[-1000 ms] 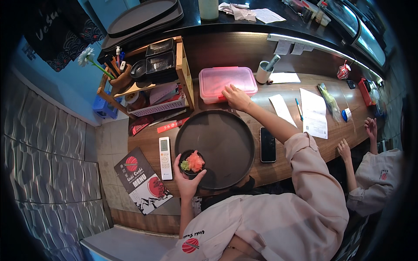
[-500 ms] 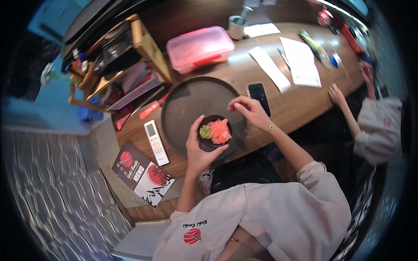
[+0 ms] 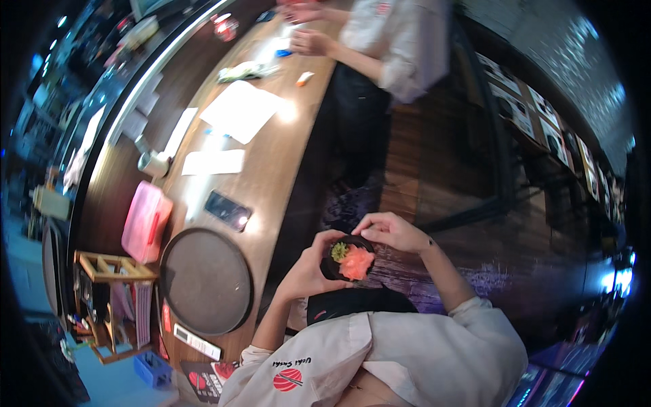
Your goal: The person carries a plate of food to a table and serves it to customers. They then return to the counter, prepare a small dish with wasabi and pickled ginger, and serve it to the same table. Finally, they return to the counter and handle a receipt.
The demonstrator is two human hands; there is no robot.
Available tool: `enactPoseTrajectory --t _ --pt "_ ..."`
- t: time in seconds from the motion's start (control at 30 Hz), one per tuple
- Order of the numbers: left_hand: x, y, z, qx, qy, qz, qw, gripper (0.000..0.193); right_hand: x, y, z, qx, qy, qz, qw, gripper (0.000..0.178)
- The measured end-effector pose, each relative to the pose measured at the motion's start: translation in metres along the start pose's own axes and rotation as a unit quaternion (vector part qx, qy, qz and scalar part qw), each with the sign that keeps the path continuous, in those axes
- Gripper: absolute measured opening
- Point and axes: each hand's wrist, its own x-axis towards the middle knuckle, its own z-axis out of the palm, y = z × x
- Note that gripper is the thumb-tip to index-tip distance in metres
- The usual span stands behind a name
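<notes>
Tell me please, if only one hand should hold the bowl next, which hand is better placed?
Likely the left hand: its thumb and fingers span the bowl from the left side. The right hand has only fingertips by the upper edge; whether they touch is unclear.

The head view, a wide fisheye, looks down from above the wearer's shirt (image 3: 434, 349), near at six o'clock, with the table (image 3: 268, 193) spanning seven to twelve.

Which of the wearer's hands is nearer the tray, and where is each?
Left. The left hand, holding the bowl, is to the right of the tray; the right hand is farther right, by the bowl's upper rim.
</notes>
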Motion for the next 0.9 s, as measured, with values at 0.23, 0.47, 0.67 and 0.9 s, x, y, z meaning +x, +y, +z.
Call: enactPoseTrajectory --t 0.23,0.47,0.67,0.9 --pt "0.103 -0.025 0.243 -0.054 -0.308 0.077 0.947 0.095 -0.293 0.101 -0.063 -0.012 0.289 -0.004 0.957 0.033" --pt "0.181 0.012 0.527 -0.134 -0.603 -0.084 0.782 0.095 -0.560 0.138 -0.076 0.062 0.531 0.066 0.842 0.040" --pt "0.249 0.002 0.689 -0.057 -0.752 -0.032 0.656 0.099 -0.651 0.202 -0.102 0.235 0.612 0.065 0.753 0.042" --pt "0.345 0.048 0.928 -0.023 -0.811 0.042 0.583 0.095 -0.822 0.232 -0.232 0.335 0.629 0.030 0.701 0.042"
